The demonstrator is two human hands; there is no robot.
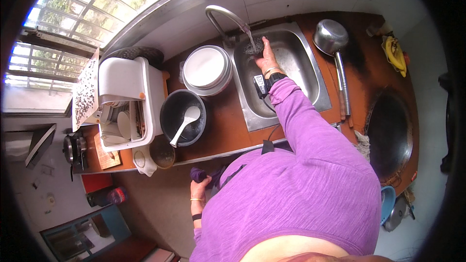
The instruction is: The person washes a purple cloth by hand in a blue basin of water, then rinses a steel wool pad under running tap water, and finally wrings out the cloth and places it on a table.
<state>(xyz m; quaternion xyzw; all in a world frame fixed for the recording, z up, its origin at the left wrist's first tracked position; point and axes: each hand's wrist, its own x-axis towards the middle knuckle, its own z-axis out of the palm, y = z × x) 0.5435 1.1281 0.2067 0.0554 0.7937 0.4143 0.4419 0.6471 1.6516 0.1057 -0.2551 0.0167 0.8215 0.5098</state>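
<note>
My right hand (267, 58) is over the stainless steel sink (300, 69), holding a dark scouring pad (253, 46) that looks like steel wool. Water from the curved faucet (233, 16) runs onto the pad. On that wrist are a bracelet and a strapped dark device (261, 84) with a cable. Down at my left side, below the counter edge, my left hand (199, 189) grips a bunched dark purple cloth (198, 175). Whether the cloth is loose or part of my clothing cannot be made out.
Left of the sink are stacked white plates (204, 66) and a dark pot (167, 114) with a white rice paddle (189, 116). A white dish rack (154, 91) stands farther left. At right are an upturned saucepan (331, 36), bananas (395, 56) and a large wok (389, 131).
</note>
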